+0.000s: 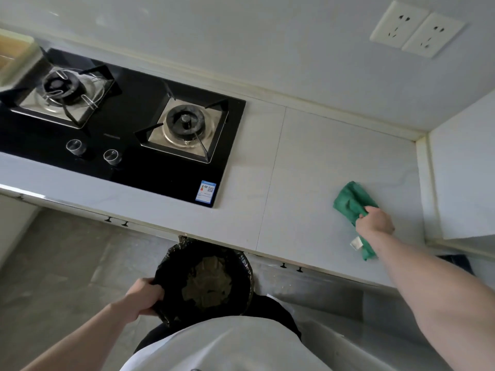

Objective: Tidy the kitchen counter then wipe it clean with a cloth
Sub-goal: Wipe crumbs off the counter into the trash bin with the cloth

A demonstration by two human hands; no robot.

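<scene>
A green cloth [351,200] lies on the pale counter [308,162] near its right end, and my right hand [376,219] grips it from the near side, with a white tag and a strip of cloth showing beneath my wrist. Below the counter's front edge, a bin lined with a black bag [205,282] holds brownish waste. My left hand [144,295] grips the bin's left rim and holds it just under the counter edge.
A black two-burner gas hob [126,129] with two knobs is set into the counter's left part. A wooden-edged box [13,53] stands at the far left. Two wall sockets [417,29] sit above. A raised ledge [460,178] bounds the counter's right end.
</scene>
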